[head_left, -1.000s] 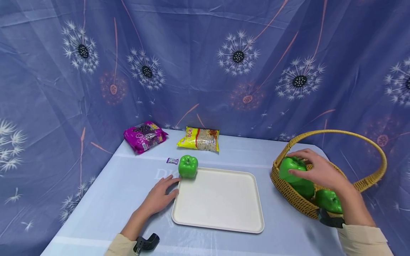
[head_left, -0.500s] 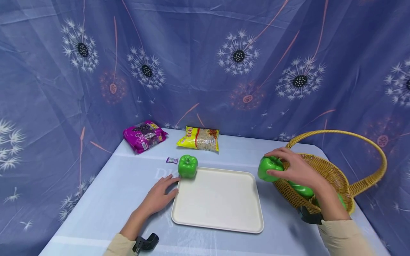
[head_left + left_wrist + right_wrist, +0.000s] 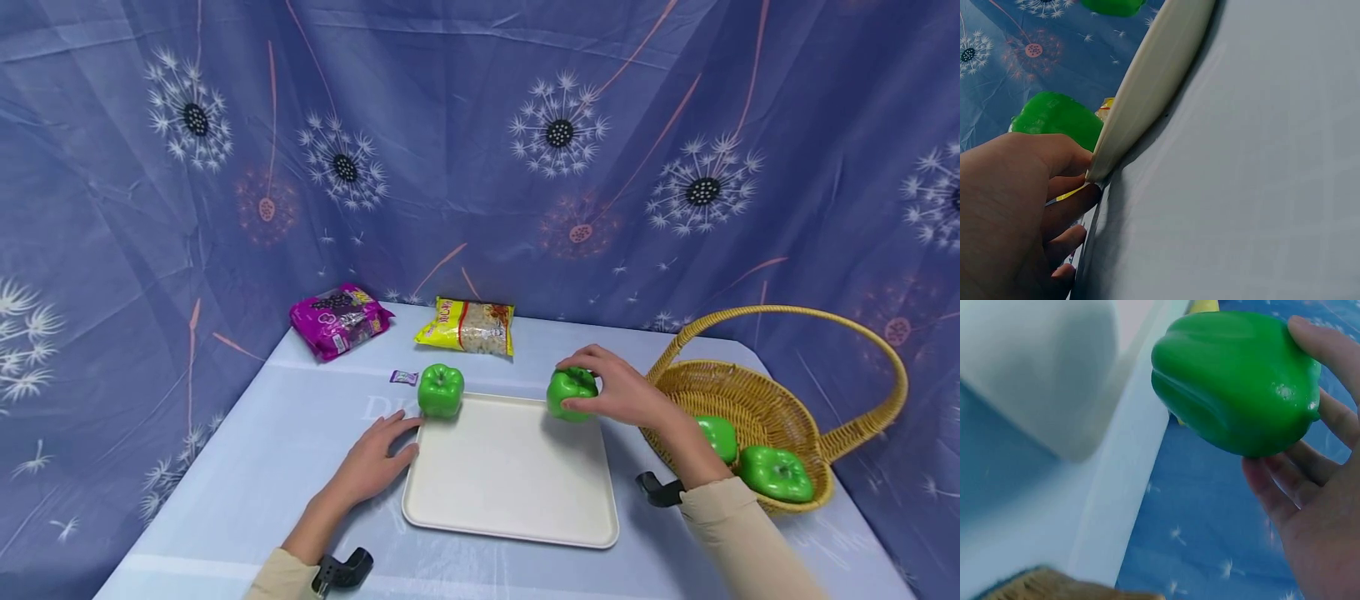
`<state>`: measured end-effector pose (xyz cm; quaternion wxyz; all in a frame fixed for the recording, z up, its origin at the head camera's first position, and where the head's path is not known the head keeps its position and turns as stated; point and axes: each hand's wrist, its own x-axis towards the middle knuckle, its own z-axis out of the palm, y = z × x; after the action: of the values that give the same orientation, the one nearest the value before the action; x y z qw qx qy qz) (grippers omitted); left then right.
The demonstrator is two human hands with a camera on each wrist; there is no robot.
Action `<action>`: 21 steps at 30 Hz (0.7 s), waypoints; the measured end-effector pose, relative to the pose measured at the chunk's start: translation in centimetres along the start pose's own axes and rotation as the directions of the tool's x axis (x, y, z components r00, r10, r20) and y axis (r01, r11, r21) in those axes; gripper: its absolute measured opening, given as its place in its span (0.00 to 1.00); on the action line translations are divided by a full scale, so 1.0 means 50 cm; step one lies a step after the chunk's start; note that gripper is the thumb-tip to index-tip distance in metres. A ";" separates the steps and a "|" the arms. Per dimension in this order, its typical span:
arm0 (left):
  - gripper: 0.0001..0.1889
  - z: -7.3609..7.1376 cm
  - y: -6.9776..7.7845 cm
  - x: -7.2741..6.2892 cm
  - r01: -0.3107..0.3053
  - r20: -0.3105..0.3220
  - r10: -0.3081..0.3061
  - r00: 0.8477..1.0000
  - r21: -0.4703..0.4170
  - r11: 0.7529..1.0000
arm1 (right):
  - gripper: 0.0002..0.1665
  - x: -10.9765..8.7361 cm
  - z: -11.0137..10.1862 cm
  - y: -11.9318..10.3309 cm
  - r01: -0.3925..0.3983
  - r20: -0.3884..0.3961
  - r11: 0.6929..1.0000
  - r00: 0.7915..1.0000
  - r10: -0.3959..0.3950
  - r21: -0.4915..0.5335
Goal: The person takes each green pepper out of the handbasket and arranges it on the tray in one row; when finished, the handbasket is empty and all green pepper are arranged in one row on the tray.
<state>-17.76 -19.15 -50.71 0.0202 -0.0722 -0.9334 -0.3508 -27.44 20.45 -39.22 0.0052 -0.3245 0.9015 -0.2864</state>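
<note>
My right hand [image 3: 617,392] grips a green bell pepper [image 3: 1235,381] between thumb and fingers, above the far right corner of the cream tray [image 3: 510,475]. In the right wrist view the pepper is held off the tray, whose corner shows at left. A second green bell pepper [image 3: 440,390] sits at the tray's far left corner. My left hand [image 3: 372,458] rests on the table with relaxed fingers, its fingertips right at the tray's left rim; the left wrist view shows this rim [image 3: 1147,81] close up.
At right stands a wicker basket [image 3: 795,408] with a tall handle, holding more green bell peppers [image 3: 776,473]. Behind the tray lie a purple packet [image 3: 339,321], a yellow snack bag [image 3: 468,326] and a small purple candy [image 3: 403,377]. A blue dandelion-print curtain [image 3: 465,167] hangs behind the table.
My right hand has lifted the bell pepper out of the basket and carried it left, over the tray's far right corner. My left hand has stayed at the tray's left rim.
</note>
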 end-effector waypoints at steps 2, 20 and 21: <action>0.22 0.000 -0.001 0.000 -0.002 -0.001 0.002 1.000 0.001 1.000 | 0.31 0.009 0.011 -0.006 0.008 0.013 1.000 1.000 -0.008 -0.016; 0.22 0.002 -0.005 0.001 -0.010 0.008 0.010 1.000 -0.002 1.000 | 0.31 0.094 0.098 -0.063 0.050 0.112 0.993 0.993 -0.038 -0.109; 0.22 0.002 -0.005 0.002 -0.013 0.007 0.013 1.000 -0.002 1.000 | 0.31 0.098 0.102 -0.066 0.050 0.115 0.992 0.993 -0.037 -0.112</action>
<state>-17.88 -19.26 -50.96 0.0190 -0.0797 -0.9327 -0.3513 -28.39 12.88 -40.88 0.0313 -0.3596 0.9074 -0.2154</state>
